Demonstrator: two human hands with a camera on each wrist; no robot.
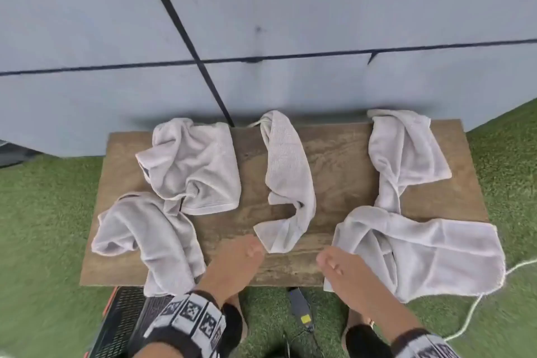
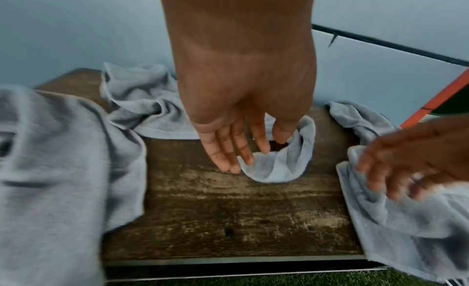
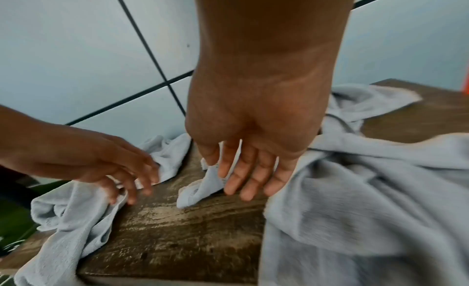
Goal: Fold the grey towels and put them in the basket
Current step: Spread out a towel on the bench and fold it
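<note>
5 grey towels, all crumpled, unfolded, on wooden tabletop: back-left one (image 1: 191,163) bunched, front-left (image 1: 151,238) draped over near edge, middle (image 1: 286,183) a long twisted strip, back-right (image 1: 404,154), front-right (image 1: 421,253) overhanging; black mesh basket (image 1: 122,322) below, front-left

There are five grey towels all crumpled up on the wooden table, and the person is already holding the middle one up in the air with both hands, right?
Not quite. The middle towel lies on the wooden table; neither the left hand nor the right hand holds it, both open above the table's near edge. The head view shows this. The five crumpled grey towels are right.
</note>
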